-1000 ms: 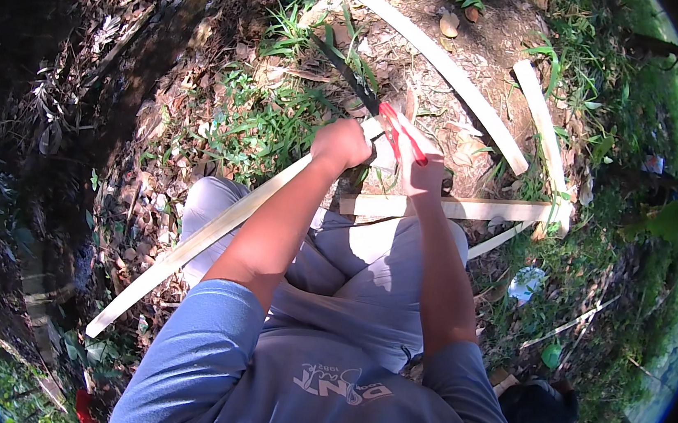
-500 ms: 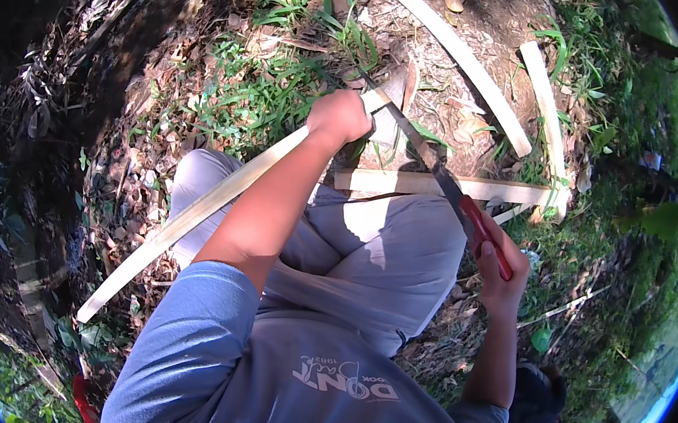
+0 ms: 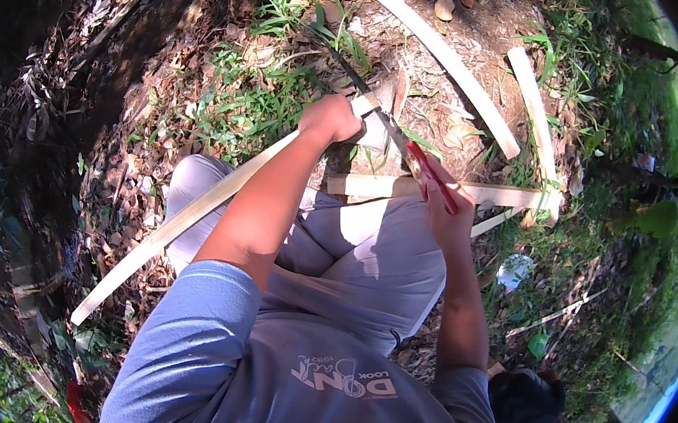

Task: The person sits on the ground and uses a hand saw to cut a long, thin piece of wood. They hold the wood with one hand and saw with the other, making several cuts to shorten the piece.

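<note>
My left hand (image 3: 330,120) is closed round the far end of a long pale wooden strip (image 3: 181,216), which slants across my left knee toward the lower left. In my right hand (image 3: 446,198) is the red handle of a handsaw (image 3: 396,135). Its dark blade runs toward the upper left and lies across the strip's end, just beyond my left fingers. Whether the teeth have cut into the wood is too small to tell.
Beyond my legs lie a long pale strip (image 3: 446,58), a shorter strip (image 3: 536,108) and a crosswise strip (image 3: 383,186). Grass (image 3: 259,104) and dry leaves cover the ground. A whitish object (image 3: 515,270) and a dark rounded thing (image 3: 525,404) are at my right.
My right hand has pushed the saw forward and to the left, so more of the blade now extends past the strip. My left hand keeps its hold, almost unmoved.
</note>
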A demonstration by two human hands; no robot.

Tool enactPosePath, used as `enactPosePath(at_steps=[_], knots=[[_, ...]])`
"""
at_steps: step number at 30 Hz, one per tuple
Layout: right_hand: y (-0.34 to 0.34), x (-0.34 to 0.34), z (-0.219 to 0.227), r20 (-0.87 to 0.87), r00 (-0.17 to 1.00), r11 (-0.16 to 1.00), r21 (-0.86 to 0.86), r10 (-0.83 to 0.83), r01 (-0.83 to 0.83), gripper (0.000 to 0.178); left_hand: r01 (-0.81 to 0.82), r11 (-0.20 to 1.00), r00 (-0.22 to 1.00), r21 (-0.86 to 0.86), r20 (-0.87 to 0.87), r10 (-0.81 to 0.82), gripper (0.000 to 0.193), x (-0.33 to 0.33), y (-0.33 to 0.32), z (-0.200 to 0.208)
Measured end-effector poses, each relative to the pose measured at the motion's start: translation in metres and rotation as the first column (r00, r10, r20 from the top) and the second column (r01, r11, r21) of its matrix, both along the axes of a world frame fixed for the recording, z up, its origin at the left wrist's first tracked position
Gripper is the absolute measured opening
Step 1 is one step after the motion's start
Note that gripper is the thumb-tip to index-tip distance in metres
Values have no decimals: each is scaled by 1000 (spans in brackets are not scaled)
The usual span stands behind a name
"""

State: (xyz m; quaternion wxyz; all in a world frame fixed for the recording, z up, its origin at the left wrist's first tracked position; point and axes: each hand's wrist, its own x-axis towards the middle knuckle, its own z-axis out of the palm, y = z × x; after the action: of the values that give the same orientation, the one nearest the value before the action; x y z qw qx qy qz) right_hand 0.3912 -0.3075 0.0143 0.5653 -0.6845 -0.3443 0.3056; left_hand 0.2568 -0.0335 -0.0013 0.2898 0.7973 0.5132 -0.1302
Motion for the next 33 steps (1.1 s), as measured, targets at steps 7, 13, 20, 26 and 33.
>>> enactPosePath(at_steps=[7,13,20,26,33], knots=[[-105,11,92,177,981,974,-222,84,-44,35,74,989,996,131,-53,-68,32,6,-15,2],[22,-1,15,70,998,996,-84,11,-5,24,125,965,992,231,-59,-115,24,5,-22,-10],[74,-1,-32,-137,982,991,-28,-131,129,22,96,989,994,114,-64,-89,35,6,-15,10],[-57,8,47,7,1000,991,-131,-4,5,40,3,1000,999,0,-35,-3,43,0,-3,7],[-94,8,72,149,986,983,-177,81,-54,37,93,982,995,166,-60,-84,31,3,-21,-8]])
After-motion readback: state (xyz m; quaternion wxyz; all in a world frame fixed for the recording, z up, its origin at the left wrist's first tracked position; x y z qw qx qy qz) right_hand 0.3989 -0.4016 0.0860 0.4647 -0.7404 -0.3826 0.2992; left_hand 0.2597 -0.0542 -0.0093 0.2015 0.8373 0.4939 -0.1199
